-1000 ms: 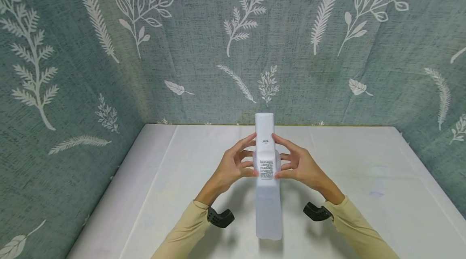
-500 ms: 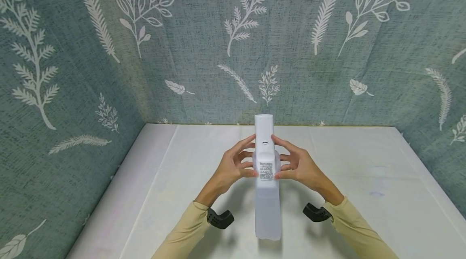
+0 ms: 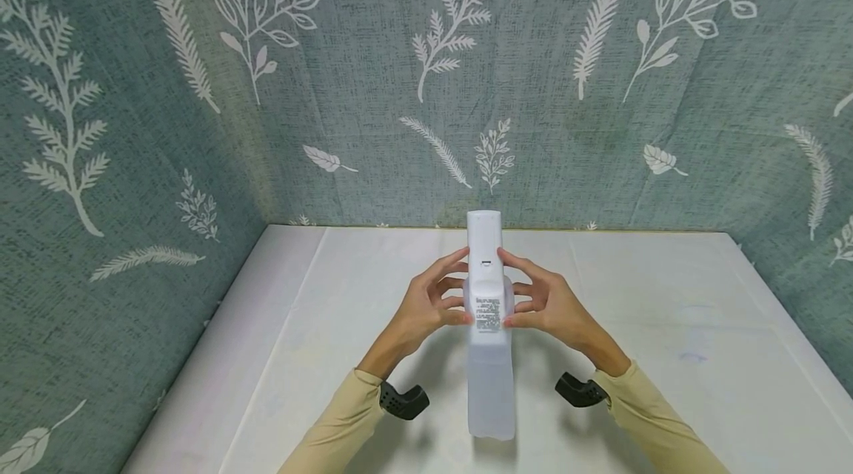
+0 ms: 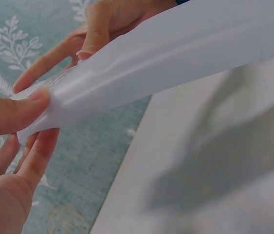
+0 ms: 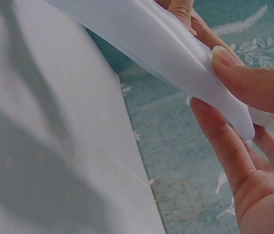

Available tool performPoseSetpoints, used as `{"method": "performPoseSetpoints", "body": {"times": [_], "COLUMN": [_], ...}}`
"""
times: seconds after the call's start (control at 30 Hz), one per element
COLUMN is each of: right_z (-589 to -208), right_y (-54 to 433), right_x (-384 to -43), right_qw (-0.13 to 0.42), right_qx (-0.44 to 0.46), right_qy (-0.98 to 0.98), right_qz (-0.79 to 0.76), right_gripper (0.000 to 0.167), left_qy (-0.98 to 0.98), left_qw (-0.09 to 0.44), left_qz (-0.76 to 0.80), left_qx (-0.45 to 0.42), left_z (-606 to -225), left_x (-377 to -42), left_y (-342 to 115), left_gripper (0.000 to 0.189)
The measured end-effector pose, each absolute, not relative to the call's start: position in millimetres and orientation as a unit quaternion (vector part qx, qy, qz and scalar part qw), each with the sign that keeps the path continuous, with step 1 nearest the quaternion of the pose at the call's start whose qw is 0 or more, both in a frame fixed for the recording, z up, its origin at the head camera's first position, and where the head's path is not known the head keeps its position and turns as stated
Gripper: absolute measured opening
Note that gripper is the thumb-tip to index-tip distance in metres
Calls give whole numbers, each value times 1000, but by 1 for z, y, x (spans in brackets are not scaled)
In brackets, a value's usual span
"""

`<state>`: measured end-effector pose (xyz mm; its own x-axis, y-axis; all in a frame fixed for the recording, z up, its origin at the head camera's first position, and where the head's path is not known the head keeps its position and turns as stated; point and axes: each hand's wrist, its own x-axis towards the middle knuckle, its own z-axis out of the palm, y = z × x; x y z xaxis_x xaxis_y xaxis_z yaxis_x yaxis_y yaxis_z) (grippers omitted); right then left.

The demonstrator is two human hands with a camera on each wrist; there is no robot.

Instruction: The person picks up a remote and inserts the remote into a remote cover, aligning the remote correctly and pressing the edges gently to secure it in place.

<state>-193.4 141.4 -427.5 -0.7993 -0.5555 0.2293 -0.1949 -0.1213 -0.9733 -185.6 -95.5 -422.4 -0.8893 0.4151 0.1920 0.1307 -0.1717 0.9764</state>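
White device (image 3: 485, 283), lower centre, is perhaps risking slippage: left hand (image 3: 426, 301) and right hand (image 3: 548, 301) are merely pinching its sides.

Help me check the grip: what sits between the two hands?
The head view shows the white device between left hand and right hand, gripped by both.

A teal fabric backdrop (image 3: 363, 52) printed with white fern fronds (image 3: 601, 18) and leafy sprigs (image 3: 494, 154) borders a flat white tabletop (image 3: 640, 281) at back and both sides.
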Motion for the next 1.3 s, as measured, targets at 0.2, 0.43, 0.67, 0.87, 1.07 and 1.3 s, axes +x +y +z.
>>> {"method": "performPoseSetpoints", "body": {"times": [0.2, 0.43, 0.67, 0.87, 1.07, 1.3], "right_z": [-427, -427, -429, -428, -428, -427], "right_y": [141, 144, 146, 147, 149, 151], "right_x": [-193, -192, -192, -191, -191, -191], "right_qw": [130, 127, 128, 126, 127, 128], "right_qx": [-284, -285, -287, -287, -287, -281], "right_qy": [654, 653, 650, 652, 653, 654], "right_qz": [-689, -690, -692, -690, -689, -691], "right_gripper": [91, 90, 89, 89, 89, 89], "left_qy": [641, 642, 639, 640, 638, 636], "left_qw": [98, 100, 102, 100, 99, 95], "left_qz": [733, 732, 735, 735, 738, 740], "left_qx": [207, 204, 203, 198, 197, 198], "left_z": [-421, -422, -423, -424, -424, -424], "left_x": [-185, -184, -184, -184, -184, -185], "left_y": [-95, -92, -90, -89, -87, -85], "left_gripper": [92, 92, 91, 91, 91, 91]}}
